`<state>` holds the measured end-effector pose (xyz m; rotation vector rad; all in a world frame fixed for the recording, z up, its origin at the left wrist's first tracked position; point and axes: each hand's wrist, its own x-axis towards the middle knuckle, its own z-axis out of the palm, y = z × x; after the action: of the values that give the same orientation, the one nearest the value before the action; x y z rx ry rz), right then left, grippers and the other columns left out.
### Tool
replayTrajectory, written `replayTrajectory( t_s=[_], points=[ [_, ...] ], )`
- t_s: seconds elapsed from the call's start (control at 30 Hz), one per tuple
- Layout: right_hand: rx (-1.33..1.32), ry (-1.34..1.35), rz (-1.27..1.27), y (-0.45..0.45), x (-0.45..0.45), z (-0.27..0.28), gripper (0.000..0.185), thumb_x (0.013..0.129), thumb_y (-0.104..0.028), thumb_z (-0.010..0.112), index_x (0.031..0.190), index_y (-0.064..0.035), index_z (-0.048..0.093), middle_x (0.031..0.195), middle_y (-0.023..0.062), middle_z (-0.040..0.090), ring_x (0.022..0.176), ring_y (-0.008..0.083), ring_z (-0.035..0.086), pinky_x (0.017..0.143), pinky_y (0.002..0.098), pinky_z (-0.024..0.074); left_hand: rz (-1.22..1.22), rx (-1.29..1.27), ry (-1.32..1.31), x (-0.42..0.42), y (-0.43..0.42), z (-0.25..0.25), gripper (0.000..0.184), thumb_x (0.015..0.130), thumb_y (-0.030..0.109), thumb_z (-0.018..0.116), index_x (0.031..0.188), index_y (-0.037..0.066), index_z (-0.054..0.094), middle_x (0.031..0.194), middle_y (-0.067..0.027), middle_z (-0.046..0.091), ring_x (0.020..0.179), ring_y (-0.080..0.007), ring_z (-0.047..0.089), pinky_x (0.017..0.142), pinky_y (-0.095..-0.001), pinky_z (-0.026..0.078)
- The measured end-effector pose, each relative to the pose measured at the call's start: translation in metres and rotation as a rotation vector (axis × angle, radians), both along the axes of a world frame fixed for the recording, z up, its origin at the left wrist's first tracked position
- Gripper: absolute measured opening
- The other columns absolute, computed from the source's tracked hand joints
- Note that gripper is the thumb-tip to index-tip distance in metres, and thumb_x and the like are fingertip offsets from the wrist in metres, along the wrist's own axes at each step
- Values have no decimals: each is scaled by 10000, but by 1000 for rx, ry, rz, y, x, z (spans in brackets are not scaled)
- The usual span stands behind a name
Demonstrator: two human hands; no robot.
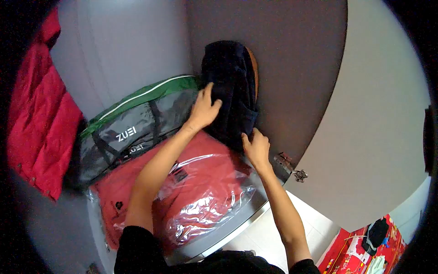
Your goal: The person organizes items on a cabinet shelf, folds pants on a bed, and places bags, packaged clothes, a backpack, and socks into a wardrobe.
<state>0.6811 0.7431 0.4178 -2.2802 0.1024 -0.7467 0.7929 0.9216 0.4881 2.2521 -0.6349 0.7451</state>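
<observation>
A dark navy, plush-looking folded cloth bundle (228,86) with an orange-brown strip along its right side stands against the brown inner wall. My left hand (205,109) lies on its left side, thumb and fingers apart. At its lower right corner, the fingers of my right hand (257,147) are curled in and closed on the fabric. Left of the bundle leans a grey and green storage bag (137,116) with white lettering. Below my hands, a red padded item in clear plastic (196,182) lies on the shelf, partly hidden by my left forearm.
A red quilted jacket (43,109) hangs at the left. The pale cabinet door (378,105) stands ajar on the right, with keys (300,175) hanging near the lock. At lower right, a red patterned cover (356,249) has a dark item (377,233) on it.
</observation>
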Motion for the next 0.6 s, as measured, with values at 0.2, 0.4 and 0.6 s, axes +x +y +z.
replayTrajectory(
  t_s=[0.2,0.4,0.6],
  points=[
    [46,-66,30,21,40,-20,220,851,-180,602,908,32,593,804,277,625,800,459,601,725,501,480,-148,-62,240,1,-16,-49,901,870,400,578,1488,128,-18,1478,-327,114,1353,-474,203,1115,-454,216],
    [-4,-27,0,28,64,-19,249,855,-186,599,889,61,592,812,297,621,811,462,606,739,501,487,-99,-161,313,15,-21,-53,893,864,397,577,1491,154,-11,1470,-345,107,1353,-475,203,1111,-450,230],
    [63,46,44,16,37,-12,301,836,-239,627,887,57,601,838,277,638,828,425,630,740,472,501,16,-154,218,9,-26,-56,836,830,321,604,1482,115,122,1447,-347,171,1338,-481,224,1102,-459,244]
  ],
)
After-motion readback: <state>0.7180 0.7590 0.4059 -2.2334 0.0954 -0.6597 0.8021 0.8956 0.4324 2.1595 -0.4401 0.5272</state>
